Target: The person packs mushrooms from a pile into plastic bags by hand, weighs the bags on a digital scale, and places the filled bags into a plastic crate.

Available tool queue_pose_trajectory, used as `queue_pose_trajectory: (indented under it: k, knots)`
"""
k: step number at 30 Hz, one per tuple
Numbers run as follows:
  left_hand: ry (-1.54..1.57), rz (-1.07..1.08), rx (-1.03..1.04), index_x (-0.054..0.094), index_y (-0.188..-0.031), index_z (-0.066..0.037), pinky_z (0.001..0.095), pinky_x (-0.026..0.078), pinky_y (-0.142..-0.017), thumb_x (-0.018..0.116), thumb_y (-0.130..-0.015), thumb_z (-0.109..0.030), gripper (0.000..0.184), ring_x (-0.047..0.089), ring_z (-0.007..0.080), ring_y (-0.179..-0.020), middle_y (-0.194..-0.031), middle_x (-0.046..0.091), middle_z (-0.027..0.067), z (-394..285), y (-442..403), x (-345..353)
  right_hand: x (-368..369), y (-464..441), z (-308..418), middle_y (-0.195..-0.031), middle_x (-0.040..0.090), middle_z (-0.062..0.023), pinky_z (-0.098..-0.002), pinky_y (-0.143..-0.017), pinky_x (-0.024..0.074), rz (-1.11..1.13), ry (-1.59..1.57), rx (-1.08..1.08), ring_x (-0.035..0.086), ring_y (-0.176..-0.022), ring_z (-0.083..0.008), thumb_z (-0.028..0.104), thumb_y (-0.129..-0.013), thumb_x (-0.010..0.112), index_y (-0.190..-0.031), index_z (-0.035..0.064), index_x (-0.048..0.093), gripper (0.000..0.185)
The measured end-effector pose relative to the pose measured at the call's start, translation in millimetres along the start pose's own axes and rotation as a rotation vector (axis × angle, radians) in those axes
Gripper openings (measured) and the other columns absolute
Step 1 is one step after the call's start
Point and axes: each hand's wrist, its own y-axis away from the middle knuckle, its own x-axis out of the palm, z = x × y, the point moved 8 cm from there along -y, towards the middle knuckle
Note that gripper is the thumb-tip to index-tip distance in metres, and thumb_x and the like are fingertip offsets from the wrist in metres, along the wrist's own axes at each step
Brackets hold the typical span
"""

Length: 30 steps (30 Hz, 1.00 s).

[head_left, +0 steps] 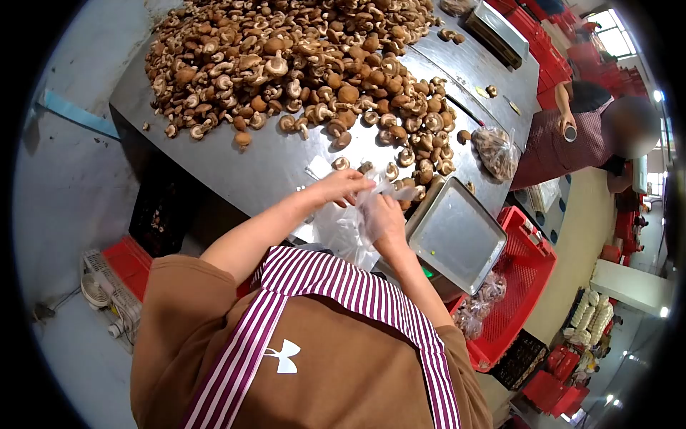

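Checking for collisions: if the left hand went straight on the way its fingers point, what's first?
The left hand would first meet the clear plastic bag, already right against it. Past that, probably the loose mushrooms, though depth is hard to judge from this view.

At the upper left of the frame, a blue strip (pixel 78 114) is running along the grey floor. At the lower left, a pale plastic appliance (pixel 107 275) is lying beside a red crate (pixel 130 263). A co-worker (pixel 582 136) in a checked apron is holding a small cylinder (pixel 570 133) at the upper right, where red crates (pixel 530 39) are standing in stacks and a window (pixel 612 32) is glowing. White bundles (pixel 592 318) are lying at the right edge. At the lower right, a black crate (pixel 522 360) is sitting near red bins (pixel 554 393).
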Motion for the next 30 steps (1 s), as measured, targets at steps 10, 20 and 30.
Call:
queue_pose_trajectory:
  k: [10,20,30]
  knots:
    - [0.186,-0.313,0.257,0.066,-0.099,-0.002,0.024,0.045,-0.067,0.06,-0.084,-0.007,0.017,0.057,0.0076,-0.075,-0.085,0.065,0.0002,33.0,-8.2,-22.0,-1.5,8.3,4.0,-0.086,0.061,-0.0135,-0.0435,-0.074,0.0448,-0.163,-0.256,0.075,0.058,-0.084,-0.0341,0.006,-0.075,0.072,-0.087,0.0029,0.062,0.016]
    - [-0.097,-0.262,0.505,0.066,-0.096,-0.002,0.0241,0.048,-0.08,0.061,-0.088,-0.002,0.009,0.059,0.0062,-0.089,-0.095,0.067,-0.0015,-38.3,37.5,-31.8,-35.7,-25.0,-41.2,-0.121,0.061,-0.0148,-0.0442,-0.097,0.0403,-0.134,-0.506,0.28,0.053,-0.116,-0.0348,0.026,-0.084,0.072,-0.109,0.0076,0.067,0.031]
    - [0.02,-0.247,0.67,0.066,-0.094,-0.002,0.0303,0.05,-0.087,0.059,-0.088,0.001,0.01,0.064,0.0131,-0.096,-0.105,0.072,0.0046,-74.9,54.8,-47.1,-64.1,-26.6,-6.8,-0.102,0.065,-0.0095,-0.0427,-0.098,0.0415,-0.246,-0.309,0.103,0.058,-0.108,-0.0312,0.014,-0.086,0.069,-0.094,0.0062,0.067,0.011]
